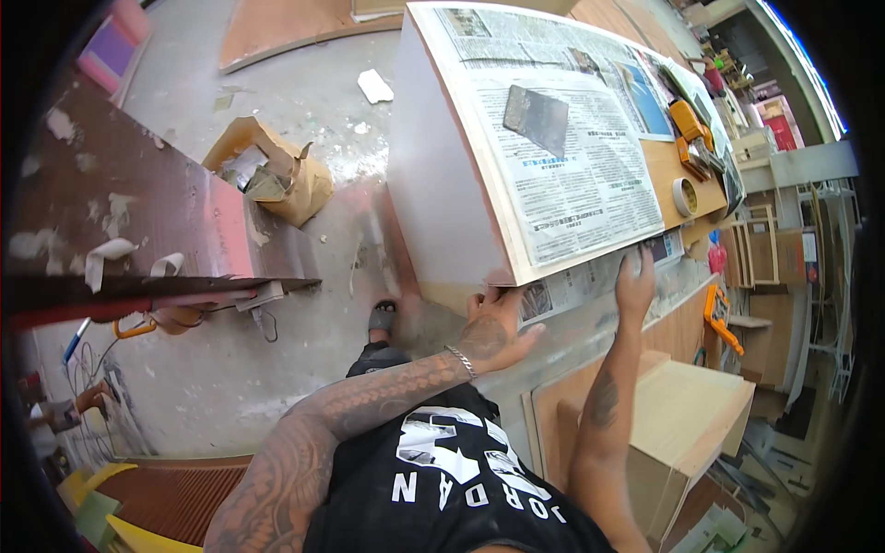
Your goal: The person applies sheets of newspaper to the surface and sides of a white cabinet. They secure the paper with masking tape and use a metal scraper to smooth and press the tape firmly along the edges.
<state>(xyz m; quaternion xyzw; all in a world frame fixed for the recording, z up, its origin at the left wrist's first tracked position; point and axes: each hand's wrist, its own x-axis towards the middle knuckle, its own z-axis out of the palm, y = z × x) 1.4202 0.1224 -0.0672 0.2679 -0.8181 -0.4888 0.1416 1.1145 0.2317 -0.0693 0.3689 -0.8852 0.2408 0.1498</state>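
A large box with white sides (438,175) stands in front of me, its top covered with newspaper (581,198). My left hand (493,330) is at the box's near left corner, fingers curled against the edge and thumb sticking out. Farther right along the near edge is my right hand (634,281). Its fingers are bent up at the rim beside lower newspaper (576,288); what they grip is partly hidden and slightly blurred. On top lie a dark flat plate (536,120), a roll of tape (684,196) and yellow-and-black tools (691,138).
Left of the box, an open paper bag (300,189) of scraps stands on the floor, beside a brown, paint-marked panel (129,198). A plywood box (691,405) is close by my right arm. An orange tool (722,320) and stacked boards (774,258) are farther right.
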